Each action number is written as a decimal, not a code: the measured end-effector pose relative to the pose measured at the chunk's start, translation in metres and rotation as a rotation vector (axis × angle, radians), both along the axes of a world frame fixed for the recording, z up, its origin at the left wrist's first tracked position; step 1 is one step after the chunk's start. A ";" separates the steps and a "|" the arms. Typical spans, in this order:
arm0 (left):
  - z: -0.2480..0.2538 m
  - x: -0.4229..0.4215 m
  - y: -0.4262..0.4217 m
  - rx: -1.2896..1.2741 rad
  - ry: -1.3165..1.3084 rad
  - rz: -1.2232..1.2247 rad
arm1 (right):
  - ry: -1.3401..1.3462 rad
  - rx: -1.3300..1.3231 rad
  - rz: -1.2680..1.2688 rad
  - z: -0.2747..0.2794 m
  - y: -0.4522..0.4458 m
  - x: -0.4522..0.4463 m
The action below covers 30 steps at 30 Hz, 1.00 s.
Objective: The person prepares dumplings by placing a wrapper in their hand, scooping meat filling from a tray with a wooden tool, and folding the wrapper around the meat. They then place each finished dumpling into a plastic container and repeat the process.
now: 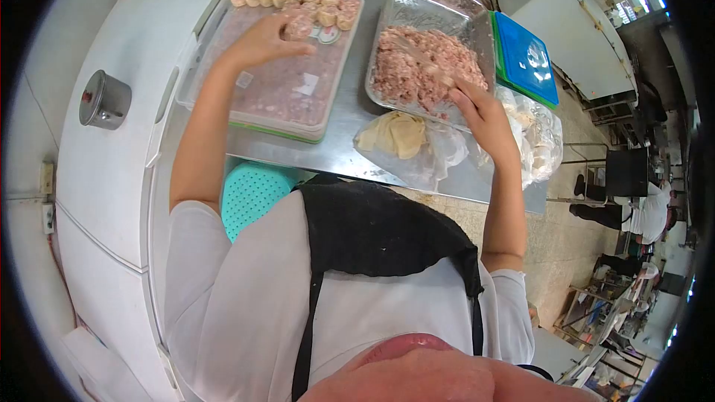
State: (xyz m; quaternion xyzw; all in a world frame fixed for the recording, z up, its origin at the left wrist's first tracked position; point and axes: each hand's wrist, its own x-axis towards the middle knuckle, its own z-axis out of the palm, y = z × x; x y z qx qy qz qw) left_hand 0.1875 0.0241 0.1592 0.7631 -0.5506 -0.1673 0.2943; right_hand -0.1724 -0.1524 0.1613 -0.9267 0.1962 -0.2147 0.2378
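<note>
Left hand (269, 41): grip closed on a dumpling (299, 26), over the lidded box (287, 93), beside the dumplings (328, 6) lined along its far edge. Right hand (480, 115): grip closed on a pale tool (428, 63), its end in the ground meat (406, 78), in the metal pan (477, 7). Wrappers (402, 135) on plastic just nearside of the pan. Bagged stuff (538, 138) and blue lid (526, 59) to its right. All on the steel bench (287, 147). Pot (106, 100) on the white freezer (149, 37), left. People (648, 212) far right.

Two hands (482, 115), one tray (439, 4), one pot (112, 104) show.
</note>
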 end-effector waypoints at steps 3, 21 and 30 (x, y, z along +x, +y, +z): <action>-0.039 0.071 0.011 0.056 -0.126 0.135 | -0.029 0.206 -0.167 -0.011 0.012 -0.018; -0.074 0.112 -0.054 -0.162 -0.289 0.192 | -0.051 0.673 -0.486 -0.073 0.043 -0.063; 0.010 -0.028 -0.034 -0.191 0.114 0.043 | 0.706 -0.306 -0.332 -0.026 -0.092 -0.068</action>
